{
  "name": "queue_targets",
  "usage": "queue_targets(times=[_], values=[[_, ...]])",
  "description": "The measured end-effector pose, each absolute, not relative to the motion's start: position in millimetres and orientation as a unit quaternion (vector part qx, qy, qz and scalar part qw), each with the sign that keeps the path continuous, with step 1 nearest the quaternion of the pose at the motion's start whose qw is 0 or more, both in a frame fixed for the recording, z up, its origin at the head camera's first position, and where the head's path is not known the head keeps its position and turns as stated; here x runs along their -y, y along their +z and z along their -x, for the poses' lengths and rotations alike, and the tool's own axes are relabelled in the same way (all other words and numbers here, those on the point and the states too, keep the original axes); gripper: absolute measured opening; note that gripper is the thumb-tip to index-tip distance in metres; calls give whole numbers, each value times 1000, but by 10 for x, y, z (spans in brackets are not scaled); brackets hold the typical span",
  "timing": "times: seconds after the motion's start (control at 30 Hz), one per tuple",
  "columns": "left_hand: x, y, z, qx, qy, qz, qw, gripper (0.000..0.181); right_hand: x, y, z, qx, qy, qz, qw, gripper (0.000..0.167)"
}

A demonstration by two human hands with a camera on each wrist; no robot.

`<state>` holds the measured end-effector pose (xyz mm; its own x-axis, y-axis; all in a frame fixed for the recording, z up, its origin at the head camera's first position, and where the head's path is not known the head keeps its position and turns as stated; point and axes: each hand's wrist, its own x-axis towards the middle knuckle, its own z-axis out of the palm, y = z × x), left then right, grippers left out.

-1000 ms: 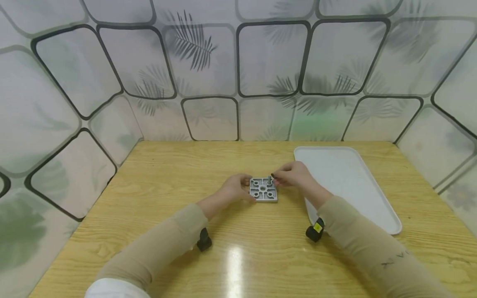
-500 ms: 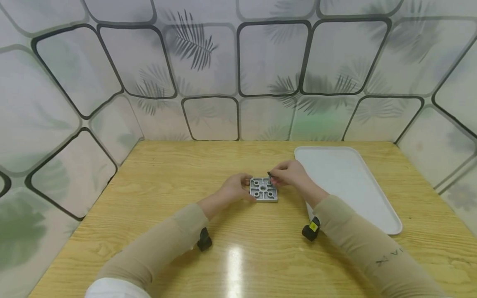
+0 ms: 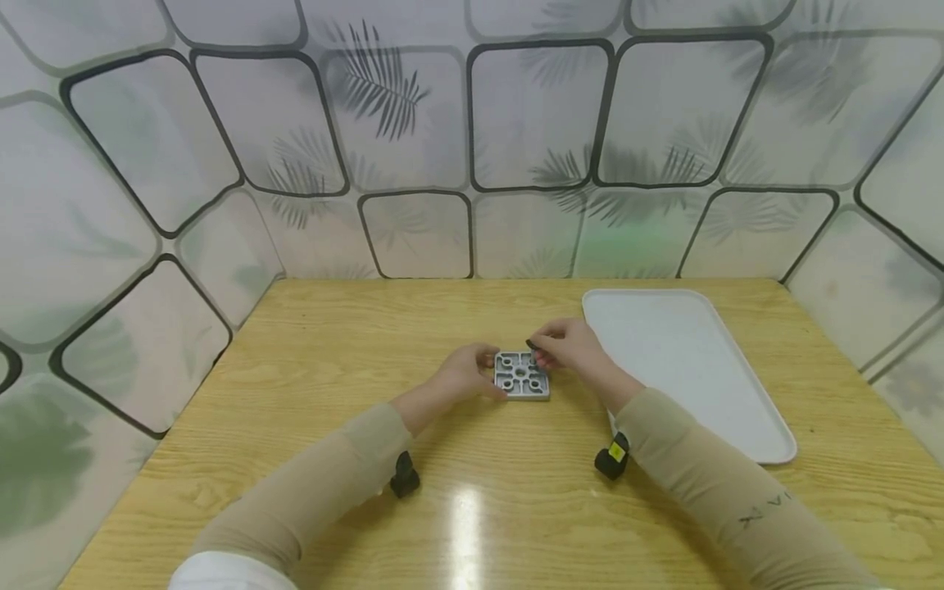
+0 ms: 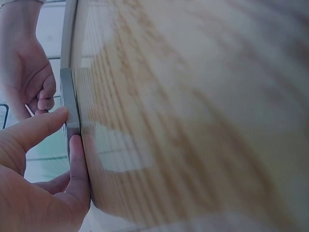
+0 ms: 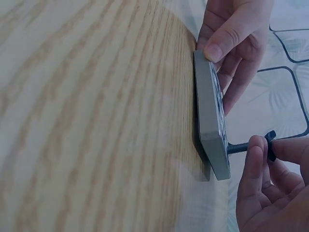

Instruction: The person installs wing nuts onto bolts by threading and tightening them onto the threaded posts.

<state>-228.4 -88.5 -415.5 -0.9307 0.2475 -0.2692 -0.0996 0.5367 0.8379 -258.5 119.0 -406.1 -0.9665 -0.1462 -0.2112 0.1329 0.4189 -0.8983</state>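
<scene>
A square grey metal plate (image 3: pixel 520 375) with ribs and round holes lies flat on the wooden table. My left hand (image 3: pixel 466 374) holds it by its left side, thumb at the near edge and fingers at the far one. My right hand (image 3: pixel 574 344) is over the plate's far right corner. There it pinches a black-headed thumb screw (image 5: pixel 271 145) between thumb and fingers. In the right wrist view the screw's threaded shank stands out from the plate's face, its tip at the corner hole. How deep the tip sits is hidden. The left wrist view shows the plate edge-on.
A white rectangular tray (image 3: pixel 682 360) lies to the right, partly beneath the right forearm. Patterned panels (image 3: pixel 413 147) enclose the table (image 3: pixel 354 328) at the back and sides. A small black camera (image 3: pixel 612 457) hangs at the right wrist, another black camera (image 3: pixel 404 475) at the left.
My right hand has shifted slightly left, bringing its fingers over the screw's shank, and the screw's head has moved left with it. Plate and left hand have stayed in place.
</scene>
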Motion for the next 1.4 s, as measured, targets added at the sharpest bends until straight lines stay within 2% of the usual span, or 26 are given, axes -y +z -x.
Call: queue_targets(times=[0.57,0.9,1.4], values=[[890,-4151,2268,-855,482,-44,184,87,-1242,-4144,2433,-832,-543,54,100,33],[889,-4169,2282,-855,484,-45,180,87,-1233,-4162,2410,-829,-551,54,78,27],[898,-4175,2289,-852,488,-47,183,86,-1201,-4227,2360,-810,-583,29,60,28]])
